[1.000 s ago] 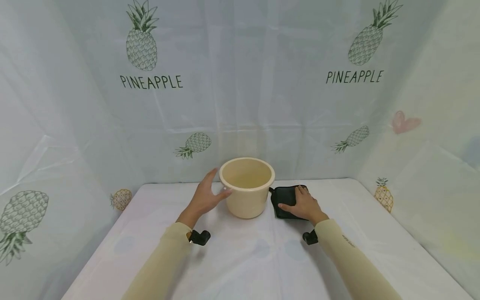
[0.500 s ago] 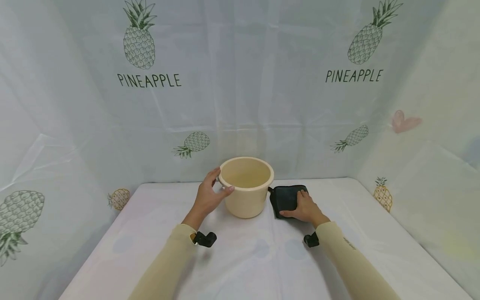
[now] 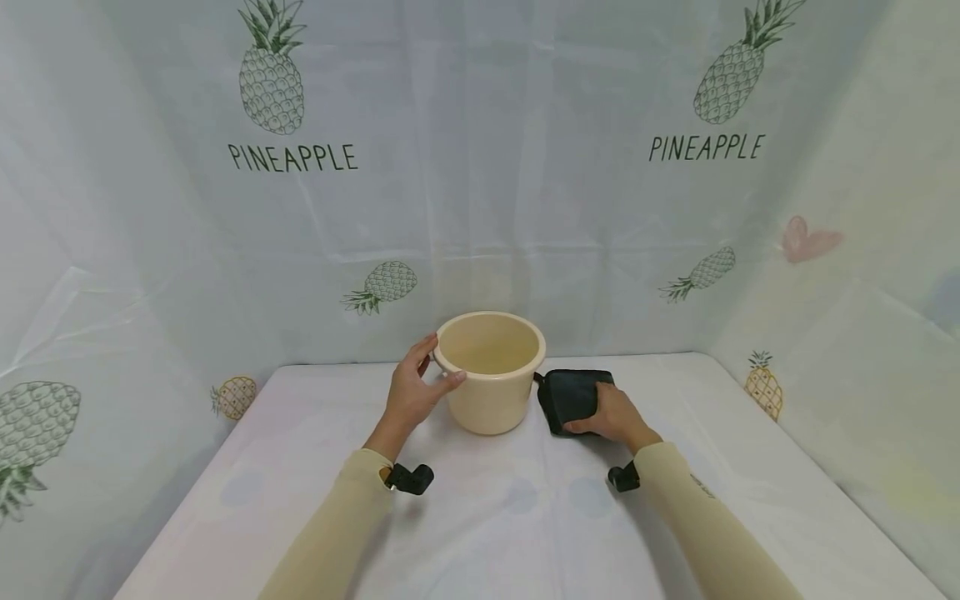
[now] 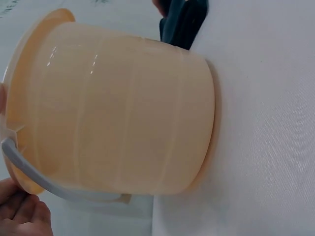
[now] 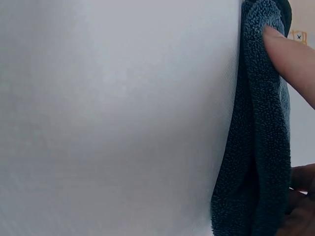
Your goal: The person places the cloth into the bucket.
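Note:
A cream plastic bucket (image 3: 491, 404) stands upright at the back middle of the table, its grey handle (image 4: 34, 172) hanging down in the left wrist view. My left hand (image 3: 411, 393) holds the bucket's left rim, thumb at the near side and fingers farther back. Just right of the bucket lies a folded dark towel (image 3: 572, 393); its terry loops show in the right wrist view (image 5: 268, 123). My right hand (image 3: 617, 414) grips the towel's right part, thumb on the near edge and fingers over the far side, where they are partly hidden.
The white-covered table (image 3: 480, 517) ends at a back edge close behind the bucket and towel. A pineapple-print curtain (image 3: 495, 208) hangs behind it and along both sides.
My left hand has moved right and taken hold of the bucket's rim. The fingers of my right hand have drawn in around the towel, which is slightly raised or bunched.

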### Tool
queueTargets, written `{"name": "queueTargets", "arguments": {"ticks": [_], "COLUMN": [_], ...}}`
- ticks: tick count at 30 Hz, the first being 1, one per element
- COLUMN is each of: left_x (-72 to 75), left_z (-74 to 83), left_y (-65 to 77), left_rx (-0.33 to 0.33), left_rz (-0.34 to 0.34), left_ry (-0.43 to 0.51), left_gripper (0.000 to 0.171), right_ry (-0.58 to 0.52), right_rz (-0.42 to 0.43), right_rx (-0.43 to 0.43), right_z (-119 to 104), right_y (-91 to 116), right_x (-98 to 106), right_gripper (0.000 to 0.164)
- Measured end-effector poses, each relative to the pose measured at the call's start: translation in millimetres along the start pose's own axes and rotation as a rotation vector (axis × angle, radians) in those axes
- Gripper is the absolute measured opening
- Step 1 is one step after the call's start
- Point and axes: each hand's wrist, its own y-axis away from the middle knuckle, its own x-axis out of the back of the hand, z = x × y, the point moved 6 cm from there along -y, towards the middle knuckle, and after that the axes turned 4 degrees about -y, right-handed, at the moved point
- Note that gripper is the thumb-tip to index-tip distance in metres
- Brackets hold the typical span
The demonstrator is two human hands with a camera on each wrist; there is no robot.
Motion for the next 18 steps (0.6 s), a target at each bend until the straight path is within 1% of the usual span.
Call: {"name": "queueTargets", "arguments": {"ticks": [7, 18], "left_x": [-0.5, 1.1], "left_z": [1.7, -0.4], "left_y": [0.6, 0.2], "left_rx": [0.002, -0.024], "left_rz": [0.006, 0.025], "left_ry": [0.021, 0.042], "left_gripper": [0.087, 0.086], "right_ry": [0.014, -0.018], "right_rz": [0.048, 0.116], "right_rx": [-0.018, -0.014], "right_z": [-1.6, -1.8], "right_y": [4.0, 7.9], "right_x": [4.5, 7.9], "right_gripper": [0.104, 0.092]}}
